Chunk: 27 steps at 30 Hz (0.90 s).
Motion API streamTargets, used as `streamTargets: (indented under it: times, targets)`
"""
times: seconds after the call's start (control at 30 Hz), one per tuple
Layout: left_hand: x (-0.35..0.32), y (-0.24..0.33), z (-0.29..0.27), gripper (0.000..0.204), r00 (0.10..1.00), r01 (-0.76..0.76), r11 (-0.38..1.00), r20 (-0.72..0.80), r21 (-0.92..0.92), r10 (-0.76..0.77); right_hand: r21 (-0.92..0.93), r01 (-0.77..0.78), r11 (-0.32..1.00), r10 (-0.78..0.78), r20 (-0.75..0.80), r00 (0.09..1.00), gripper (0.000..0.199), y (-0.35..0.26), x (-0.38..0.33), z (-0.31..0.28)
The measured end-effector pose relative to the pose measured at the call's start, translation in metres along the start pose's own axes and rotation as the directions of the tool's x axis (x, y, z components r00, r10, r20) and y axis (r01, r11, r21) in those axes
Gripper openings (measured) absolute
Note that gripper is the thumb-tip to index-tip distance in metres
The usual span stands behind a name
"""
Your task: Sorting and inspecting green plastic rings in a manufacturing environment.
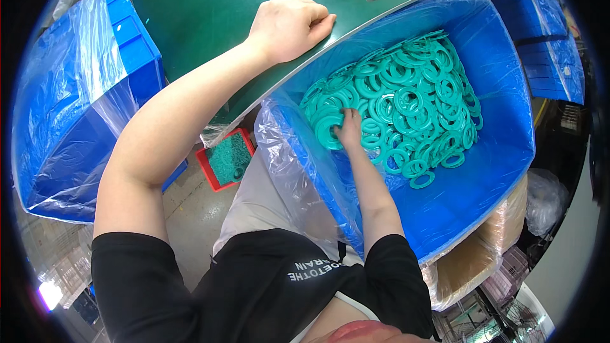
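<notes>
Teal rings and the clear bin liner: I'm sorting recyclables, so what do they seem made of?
Teal rings: probably moulded plastic or rubber, smooth, slightly glossy, given soft highlights. Clear bin liner: likely thin, shiny plastic film, as it wrinkles and is see-through.

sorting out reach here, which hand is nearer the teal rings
Right. The right hand is in among the teal rings inside the blue bin; the left hand is at the green table, outside the bin.

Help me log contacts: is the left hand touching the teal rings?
Apart. The head view shows the left hand over the green table, while the teal rings are inside the blue bin, past the table's edge.
</notes>
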State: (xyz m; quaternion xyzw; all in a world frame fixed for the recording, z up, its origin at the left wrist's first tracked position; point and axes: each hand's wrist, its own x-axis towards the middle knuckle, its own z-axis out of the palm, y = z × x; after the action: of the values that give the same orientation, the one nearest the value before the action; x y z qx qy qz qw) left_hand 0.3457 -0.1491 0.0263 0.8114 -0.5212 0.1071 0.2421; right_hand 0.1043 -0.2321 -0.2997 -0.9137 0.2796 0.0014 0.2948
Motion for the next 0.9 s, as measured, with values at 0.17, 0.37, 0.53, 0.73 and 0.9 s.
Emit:
streamTargets:
  times: [0.17, 0.37, 0.53, 0.73, 0.9]
  targets:
    - [0.0, 0.001, 0.0, 0.027, 0.999, 0.014, 1.0, 0.032, 0.0, -0.014, -0.355, 0.018, 0.935, 0.008, 0.07, 0.997, 0.077, -0.001, 0.004, 0.011]
    - [0.0, 0.0, -0.001, 0.027, 0.999, 0.02, 1.0, 0.032, 0.005, -0.021, -0.295, -0.083, 0.952, 0.109, 0.073, 0.991, 0.065, -0.001, 0.003, 0.016]
    - [0.0, 0.001, -0.001, 0.027, 1.0, 0.014, 1.0, 0.009, 0.0, -0.014, -0.066, -0.112, 0.992, 0.121, 0.158, 0.98, 0.075, 0.013, 0.013, 0.017]
    - [0.0, 0.001, -0.002, 0.028, 0.994, 0.049, 0.998, 0.092, 0.047, -0.054, 0.215, -0.156, 0.964, 0.09, 0.288, 0.954, 0.073, 0.041, 0.03, 0.01]
    - [0.0, 0.0, -0.002, 0.028, 0.994, 0.056, 0.997, 0.093, 0.047, -0.06, 0.164, -0.213, 0.963, 0.134, 0.391, 0.91, 0.078, 0.036, 0.024, 0.006]
